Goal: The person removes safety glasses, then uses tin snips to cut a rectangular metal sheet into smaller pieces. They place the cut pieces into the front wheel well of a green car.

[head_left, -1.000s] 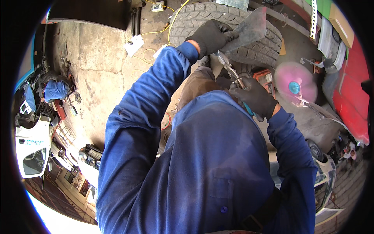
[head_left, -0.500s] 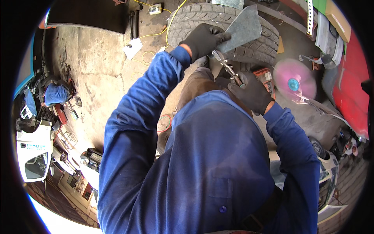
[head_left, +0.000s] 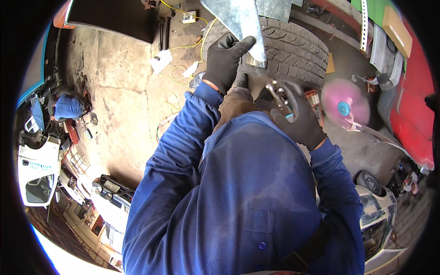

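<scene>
My left hand (head_left: 223, 64), in a black glove, pinches a flat piece of grey sheet metal (head_left: 242, 23) between thumb and fingers. The piece narrows to a tip that points down towards me, over the tread of a big tyre (head_left: 295, 48). In my black-gloved right hand (head_left: 301, 117) is a pair of metal pliers (head_left: 277, 94), apparently locking pliers, with the fingers loosely around the handles. Their jaws point up and left towards the sheet's tip. Motion blurs the jaws, so I cannot tell whether they touch the metal.
Another sheet metal piece (head_left: 274, 9) lies on the tyre's far side. Right of my hand a pink fan (head_left: 344, 105) spins beside a red tool case (head_left: 313, 98). A yellow cable (head_left: 185, 47) runs over the concrete floor. A person in blue (head_left: 68, 108) crouches far left. A red car panel (head_left: 415, 101) stands right.
The sheet metal has turned in my left hand and moved left and away, its tip now pointing down. My right hand's fingers have loosened around the pliers, which previously met the sheet's lower edge.
</scene>
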Demonstrator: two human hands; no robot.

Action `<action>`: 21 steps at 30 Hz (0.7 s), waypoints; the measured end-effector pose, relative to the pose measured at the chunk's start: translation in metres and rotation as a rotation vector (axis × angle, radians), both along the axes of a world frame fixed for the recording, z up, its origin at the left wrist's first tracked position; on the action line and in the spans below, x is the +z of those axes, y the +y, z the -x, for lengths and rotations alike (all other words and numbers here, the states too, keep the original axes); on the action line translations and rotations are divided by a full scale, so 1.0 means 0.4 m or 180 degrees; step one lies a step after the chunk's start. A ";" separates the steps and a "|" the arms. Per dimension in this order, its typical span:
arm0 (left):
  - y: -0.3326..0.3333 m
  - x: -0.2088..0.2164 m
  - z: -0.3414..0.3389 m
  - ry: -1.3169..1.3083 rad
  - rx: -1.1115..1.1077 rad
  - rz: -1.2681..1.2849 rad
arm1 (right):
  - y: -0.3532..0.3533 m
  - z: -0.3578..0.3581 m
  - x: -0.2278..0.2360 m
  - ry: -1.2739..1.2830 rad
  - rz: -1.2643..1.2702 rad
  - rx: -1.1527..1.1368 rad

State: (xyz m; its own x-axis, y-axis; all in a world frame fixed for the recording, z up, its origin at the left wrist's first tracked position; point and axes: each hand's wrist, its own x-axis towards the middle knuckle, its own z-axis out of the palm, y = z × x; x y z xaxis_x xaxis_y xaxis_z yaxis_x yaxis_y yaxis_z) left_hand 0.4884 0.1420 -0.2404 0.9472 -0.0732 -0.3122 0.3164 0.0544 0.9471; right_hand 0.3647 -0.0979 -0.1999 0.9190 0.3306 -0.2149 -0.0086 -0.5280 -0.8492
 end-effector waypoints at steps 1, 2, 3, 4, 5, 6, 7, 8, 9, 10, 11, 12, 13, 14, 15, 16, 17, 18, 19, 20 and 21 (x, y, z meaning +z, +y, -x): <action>-0.005 0.011 0.003 -0.0148 0.0014 0.0008 | 0.010 -0.005 0.011 -0.0061 -0.0012 0.0054; -0.012 0.019 0.006 -0.0117 0.0095 0.0181 | 0.020 -0.010 0.021 -0.0110 -0.0012 0.0090; -0.019 0.028 0.011 -0.0123 0.0170 0.0303 | 0.024 -0.019 0.030 -0.0261 0.0121 0.0165; -0.024 0.035 0.017 -0.0124 0.0224 0.0380 | 0.036 -0.026 0.034 -0.0404 0.0177 0.0122; -0.028 0.042 0.025 -0.0127 0.0228 0.0034 | 0.046 -0.035 0.037 -0.0547 0.0230 0.0080; -0.030 0.049 0.032 -0.0293 0.0244 0.0197 | 0.054 -0.044 0.038 -0.0748 0.0319 0.0055; -0.036 0.054 0.044 -0.0093 0.0391 0.0354 | 0.060 -0.051 0.039 -0.0780 0.0246 0.0010; -0.039 0.058 0.051 0.0113 0.0532 0.0494 | 0.067 -0.056 0.039 -0.0865 0.0210 -0.0016; -0.034 0.062 0.058 -0.0447 0.0356 -0.0400 | 0.071 -0.059 0.039 -0.0895 0.0199 -0.0057; -0.031 0.064 0.064 -0.0724 0.0288 -0.0439 | 0.073 -0.059 0.042 -0.0871 0.0133 -0.0084; -0.027 0.064 0.071 -0.0977 0.0214 -0.0595 | 0.073 -0.058 0.045 -0.0793 0.0090 -0.0125; -0.010 0.064 0.075 -0.1231 -0.0136 -0.1116 | 0.073 -0.056 0.049 -0.0729 0.0021 -0.0171; 0.004 0.062 0.079 -0.1257 -0.0217 -0.1207 | 0.070 -0.054 0.055 -0.0755 -0.0021 -0.0198; 0.022 0.058 0.082 -0.1419 -0.0411 -0.1501 | 0.066 -0.055 0.061 -0.0800 -0.0083 -0.0233; 0.037 0.052 0.085 -0.1849 -0.0514 -0.2021 | 0.060 -0.055 0.068 -0.0856 -0.0152 -0.0278; 0.052 0.045 0.086 -0.2278 -0.0618 -0.2540 | 0.054 -0.054 0.076 -0.0887 -0.0194 -0.0276; 0.065 0.038 0.087 -0.2617 -0.0580 -0.2144 | 0.048 -0.054 0.085 -0.0928 -0.0240 -0.0289; 0.081 0.033 0.085 -0.2696 -0.0694 -0.1983 | 0.041 -0.052 0.093 -0.0971 -0.0282 -0.0308; 0.097 0.032 0.082 -0.2653 -0.0866 -0.1814 | 0.037 -0.051 0.100 -0.0946 -0.0291 -0.0298; 0.105 0.033 0.079 -0.2717 -0.1016 -0.1627 | 0.034 -0.050 0.107 -0.0923 -0.0297 -0.0291; 0.109 0.038 0.082 -0.2818 -0.1116 -0.1983 | 0.033 -0.049 0.112 -0.0935 -0.0304 -0.0281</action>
State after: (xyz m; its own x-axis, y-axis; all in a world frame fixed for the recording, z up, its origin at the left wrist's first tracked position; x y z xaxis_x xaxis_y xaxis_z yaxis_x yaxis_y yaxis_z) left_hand 0.4555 0.1857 -0.2253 0.8108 -0.4439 0.3815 -0.5722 -0.4637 0.6764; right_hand 0.3842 -0.0849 -0.1552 0.9632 0.2526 0.0921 0.2020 -0.4538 -0.8679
